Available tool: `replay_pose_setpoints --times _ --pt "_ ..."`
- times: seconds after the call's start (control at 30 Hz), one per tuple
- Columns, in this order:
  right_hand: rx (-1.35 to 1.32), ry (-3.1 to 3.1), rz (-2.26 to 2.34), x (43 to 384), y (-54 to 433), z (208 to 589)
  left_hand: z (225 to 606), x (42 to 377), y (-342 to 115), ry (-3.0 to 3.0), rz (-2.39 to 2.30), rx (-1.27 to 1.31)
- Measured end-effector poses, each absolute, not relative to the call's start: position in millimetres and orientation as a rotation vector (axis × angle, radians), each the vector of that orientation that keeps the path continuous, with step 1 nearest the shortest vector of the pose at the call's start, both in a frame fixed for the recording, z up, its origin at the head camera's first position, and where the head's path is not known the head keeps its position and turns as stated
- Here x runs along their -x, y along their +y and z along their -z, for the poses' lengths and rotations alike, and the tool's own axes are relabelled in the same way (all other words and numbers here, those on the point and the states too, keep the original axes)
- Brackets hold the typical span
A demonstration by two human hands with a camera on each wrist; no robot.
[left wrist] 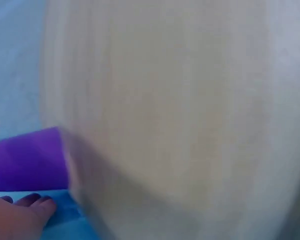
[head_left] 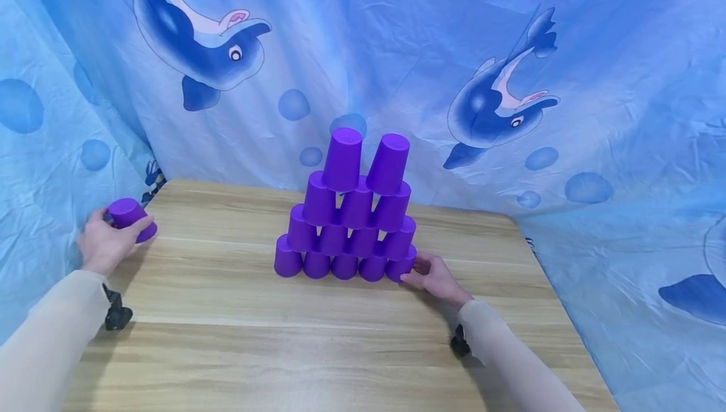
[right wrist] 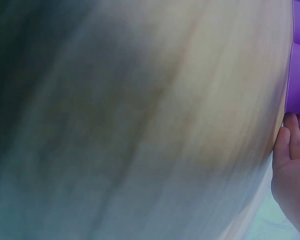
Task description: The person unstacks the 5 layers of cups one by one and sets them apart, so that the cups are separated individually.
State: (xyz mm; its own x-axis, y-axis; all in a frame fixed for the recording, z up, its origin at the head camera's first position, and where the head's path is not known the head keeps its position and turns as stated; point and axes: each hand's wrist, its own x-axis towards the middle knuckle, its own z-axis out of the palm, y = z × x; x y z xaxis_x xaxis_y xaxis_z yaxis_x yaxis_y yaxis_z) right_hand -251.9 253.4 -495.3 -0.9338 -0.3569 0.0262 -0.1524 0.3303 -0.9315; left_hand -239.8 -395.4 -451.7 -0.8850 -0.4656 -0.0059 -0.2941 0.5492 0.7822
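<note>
Upside-down purple cups stand stacked in a pyramid in the head view, with several in the bottom row (head_left: 344, 266), three in the third row (head_left: 356, 205) and two on top: a left cup (head_left: 343, 161) and a right cup (head_left: 388, 165). My left hand (head_left: 108, 242) grips a separate purple cup (head_left: 127, 212) at the table's left edge, its base facing up. That cup (left wrist: 30, 161) also shows in the left wrist view. With its fingertips, my right hand (head_left: 435, 278) touches the lowest right cup (head_left: 399, 268). Its fingers look fairly straight in the right wrist view.
The wooden table (head_left: 272, 349) carries the pyramid near its middle. A blue curtain (head_left: 397, 40) with dolphins hangs behind and at both sides. Dark devices sit at both wrists, including a left one (head_left: 118, 314).
</note>
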Motion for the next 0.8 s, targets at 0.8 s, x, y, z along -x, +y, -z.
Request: replay_pose_setpoints --times 0.8 --pt "0.477 2.337 1.661 236.9 246.4 465.6 341.8 261.4 -277.7 -2.470 1.324 -0.119"
